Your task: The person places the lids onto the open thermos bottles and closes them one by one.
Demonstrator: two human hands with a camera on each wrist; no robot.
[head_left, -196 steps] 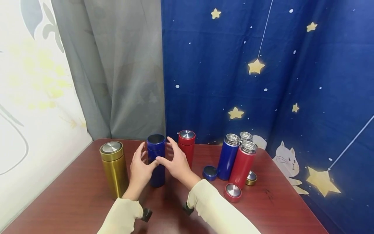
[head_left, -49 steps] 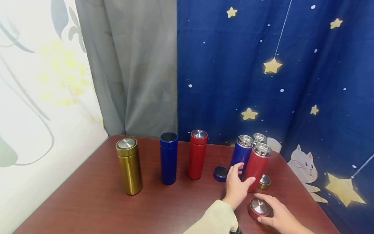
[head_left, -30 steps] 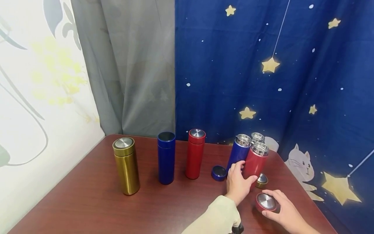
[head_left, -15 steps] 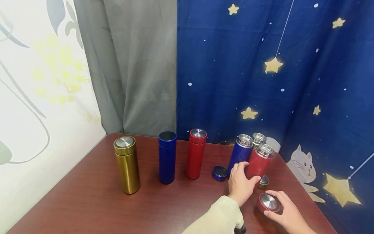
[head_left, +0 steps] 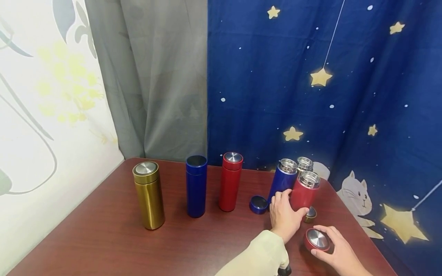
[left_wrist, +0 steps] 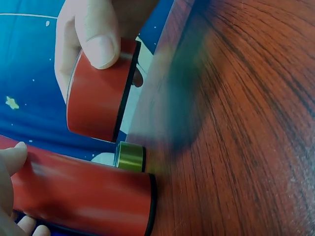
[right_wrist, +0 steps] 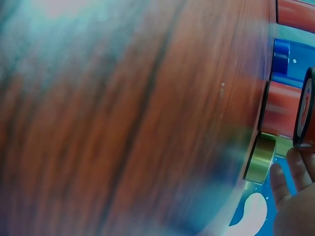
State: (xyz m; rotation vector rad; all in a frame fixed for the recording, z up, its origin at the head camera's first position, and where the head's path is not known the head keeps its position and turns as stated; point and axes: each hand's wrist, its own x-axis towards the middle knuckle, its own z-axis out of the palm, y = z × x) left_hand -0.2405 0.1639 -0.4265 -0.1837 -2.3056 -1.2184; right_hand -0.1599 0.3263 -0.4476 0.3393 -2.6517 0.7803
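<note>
My left hand point(head_left: 286, 216) grips the body of an uncapped red thermos flask point(head_left: 304, 194), its steel mouth facing up. In the left wrist view, the flask's black base stands at the table surface. Pinched between the thumb and fingers of my right hand point(head_left: 340, 249) is a red lid point(head_left: 317, 239) with a silver top. It is held off the table, in front of the flask and to its right; the right wrist view shows the lid's point(right_wrist: 306, 110) underside. Behind the red flask are an open blue flask point(head_left: 282, 182) and another open flask point(head_left: 305, 164), mostly hidden.
A blue lid point(head_left: 258, 204) lies left of the open flasks, and a gold lid point(head_left: 310, 214) lies behind my right hand. Three capped flasks stand to the left: gold point(head_left: 150, 199), blue point(head_left: 196, 188) and red point(head_left: 230, 184). Curtains hang beyond the table's point(head_left: 114, 230) back edge.
Both hands have left the capped blue flask and moved right. My right hand has taken the red lid and raised it; my left hand has closed round the open red flask, which shifted slightly.
</note>
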